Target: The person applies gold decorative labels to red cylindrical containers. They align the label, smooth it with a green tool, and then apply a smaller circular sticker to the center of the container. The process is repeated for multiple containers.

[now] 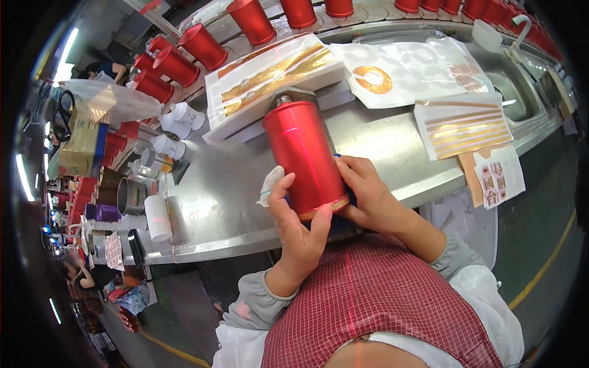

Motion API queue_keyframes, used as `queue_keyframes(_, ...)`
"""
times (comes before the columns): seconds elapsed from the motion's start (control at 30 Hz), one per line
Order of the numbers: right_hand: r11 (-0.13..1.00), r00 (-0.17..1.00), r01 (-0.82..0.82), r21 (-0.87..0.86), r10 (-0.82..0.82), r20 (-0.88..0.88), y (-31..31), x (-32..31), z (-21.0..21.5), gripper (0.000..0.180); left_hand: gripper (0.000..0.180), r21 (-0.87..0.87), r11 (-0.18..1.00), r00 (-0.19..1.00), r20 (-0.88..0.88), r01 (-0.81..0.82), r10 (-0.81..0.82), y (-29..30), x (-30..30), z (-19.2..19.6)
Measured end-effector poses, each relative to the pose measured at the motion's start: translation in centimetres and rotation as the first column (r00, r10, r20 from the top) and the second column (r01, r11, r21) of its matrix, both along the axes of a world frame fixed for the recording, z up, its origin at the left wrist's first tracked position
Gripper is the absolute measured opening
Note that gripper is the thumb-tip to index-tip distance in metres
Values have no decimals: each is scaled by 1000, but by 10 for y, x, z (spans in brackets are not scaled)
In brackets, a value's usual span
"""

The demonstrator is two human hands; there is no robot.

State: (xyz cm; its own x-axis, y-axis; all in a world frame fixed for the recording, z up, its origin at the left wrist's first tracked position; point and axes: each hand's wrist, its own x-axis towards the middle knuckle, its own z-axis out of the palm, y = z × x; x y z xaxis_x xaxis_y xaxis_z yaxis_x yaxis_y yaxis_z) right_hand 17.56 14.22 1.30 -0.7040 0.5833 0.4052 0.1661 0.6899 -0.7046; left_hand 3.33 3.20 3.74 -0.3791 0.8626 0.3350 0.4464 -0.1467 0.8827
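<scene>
Item: red metal cylinder (pixel 304 156), glossy, with a silver neck at its far end and a narrow gold band round its near end. It lies tilted over the near edge of the steel bench (pixel 233 190), near end toward the person, held between both hands.

Left hand (pixel 299 236): grip clamped on the cylinder's near end from below and left, thumb up along the side, fingertips (pixel 323 216) on the gold band. A white wrap covers one finger.

Right hand (pixel 368 193): grip clamped on the right side of the cylinder's lower half, fingers curled round it. A dark blue thing shows behind the cylinder at this hand; what it is cannot be told.

Bench, far side: white tray (pixel 273 80) bearing long gold foil strips, touching the cylinder's silver end in the picture. To its right, a clear sheet with a gold ring sticker (pixel 373 79). Further right, a white sheet of thin gold strips (pixel 463 126), and at the bench edge a small card with red-and-gold labels (pixel 498 178).

Bench, rear: row of red cups (pixel 251 19) on a curved track, continuing to the upper right.

Bench, left: more red cylinders (pixel 175 64), small white caps (pixel 184 116), a white roll (pixel 158 216), a grey tin (pixel 130 195), a clear bag over a gold-and-blue box (pixel 83 138).

Clothing: red checked apron, grey sleeves.
</scene>
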Motion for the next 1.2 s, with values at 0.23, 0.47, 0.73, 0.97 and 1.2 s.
queue_keyframes(0.23, 999, 1000, 23, 40, -22, -21, -1, 0, -2, 80, 66, 14, 999, 995, 99, -35, 33, 3, 3, -1)
queue_keyframes(0.47, 1000, 1000, 25, 13, -24, -20, 0, 0, -3, 80, 64, -52, 988, 950, -287, -143, 123, 7, 8, 7)
queue_keyframes(0.73, 996, 996, -88, -32, 89, 11, 8, 18, 1, 84, 51, 226, 974, 994, 107, -4, -21, -24, -11, -24)
queue_keyframes(0.97, 997, 996, -78, -12, 77, -54, 6, 11, -8, 80, 20, 283, 953, 787, -610, 108, 92, -37, -24, -24)
queue_keyframes(1.2, 998, 994, -50, 44, 54, -98, 2, 6, -12, 77, 22, 253, 873, 629, -774, 418, -77, -8, -35, 2)
